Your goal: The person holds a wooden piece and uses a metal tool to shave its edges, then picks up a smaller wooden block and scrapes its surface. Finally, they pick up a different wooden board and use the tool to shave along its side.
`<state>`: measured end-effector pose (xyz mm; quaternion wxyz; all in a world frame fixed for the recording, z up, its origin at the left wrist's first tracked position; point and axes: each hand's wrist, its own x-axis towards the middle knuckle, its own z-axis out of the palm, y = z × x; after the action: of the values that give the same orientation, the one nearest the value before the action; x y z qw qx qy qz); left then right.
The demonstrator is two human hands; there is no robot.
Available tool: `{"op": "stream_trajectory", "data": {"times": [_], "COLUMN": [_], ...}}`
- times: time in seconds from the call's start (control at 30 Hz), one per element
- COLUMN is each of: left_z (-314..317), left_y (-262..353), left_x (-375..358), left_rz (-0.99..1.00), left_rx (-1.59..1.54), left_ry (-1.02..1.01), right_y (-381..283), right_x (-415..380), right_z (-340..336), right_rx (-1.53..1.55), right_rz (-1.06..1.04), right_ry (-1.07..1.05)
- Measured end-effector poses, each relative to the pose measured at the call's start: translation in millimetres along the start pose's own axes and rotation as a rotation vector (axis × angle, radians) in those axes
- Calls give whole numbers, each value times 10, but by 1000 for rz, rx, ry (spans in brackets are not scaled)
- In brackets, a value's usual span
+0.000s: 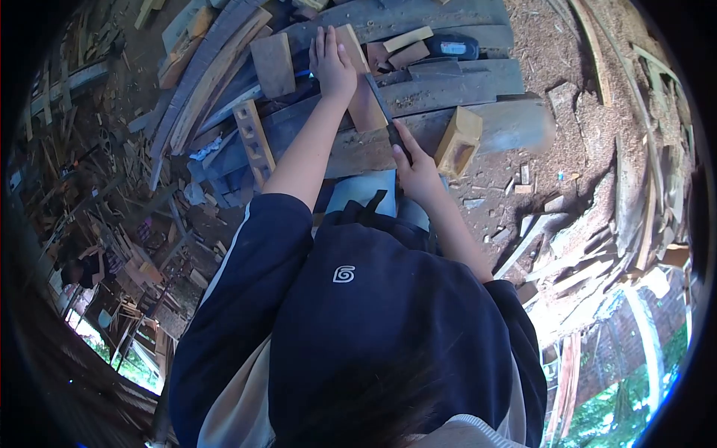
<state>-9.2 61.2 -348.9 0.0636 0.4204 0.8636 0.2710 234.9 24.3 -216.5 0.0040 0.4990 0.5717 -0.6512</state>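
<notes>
A flat wooden board (pixel 364 108) lies slanted across the dark planks in front of me. My left hand (pixel 334 69) rests on its upper left part, fingers stretched out flat and the thumb toward the board's middle. My right hand (pixel 418 173) is closed around the black handle of a long, narrow dark tool (pixel 379 95), its forefinger pointing along the handle. The tool runs along the board's right edge; its exact kind does not show. Beside my right hand sits a hollowed wooden block (pixel 459 140).
Dark weathered planks (pixel 478 81) form the work surface. On it lie a plain wooden block (pixel 272 64), a wooden piece with square holes (pixel 255 143), small offcuts (pixel 408 54) and a black object with a label (pixel 456 47). Sawdust (pixel 582 142) and scrap wood cover the ground.
</notes>
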Motion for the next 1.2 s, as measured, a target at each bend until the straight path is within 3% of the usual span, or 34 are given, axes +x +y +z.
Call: {"op": "stream_trajectory", "data": {"times": [0.1,0.17,0.3,0.37,0.5,0.63,0.7,0.77,1.03,1.13,1.2], "left_z": [15,37,59,11,-19,9,7,6,20,18,22], "left_y": [-1,-32,-89,60,-43,-68,-58,-55,-82,-81,-64], "left_x": [-8,-1,74,135,125,115,146,143,120,150,138], "left_rz": [-2,44,99,-65,-121,-78,-83,-93,-62,-65,-64], "left_rx": [-27,-51,-126,-146,-153,-157,-164,-181,-72,-101,-125], "left_ry": [35,50,63,80,-107,-28,-23,-29,-20,-25,-28], "right_y": [-19,139,181,211,-135,-74,86,109,-82,-17,-111], "right_x": [20,67,171,260,467,405,307,280,450,314,303], "right_z": [40,202,313,392,160,76,97,100,11,-18,-88], "right_rx": [80,42,138,91,-61,37,29,30,44,-41,-27], "right_rz": [167,-184,50,-196,-49,-20,-157,-154,-10,-159,-5], "right_ry": [-94,117,29,191,136,87,128,126,67,119,50]}}
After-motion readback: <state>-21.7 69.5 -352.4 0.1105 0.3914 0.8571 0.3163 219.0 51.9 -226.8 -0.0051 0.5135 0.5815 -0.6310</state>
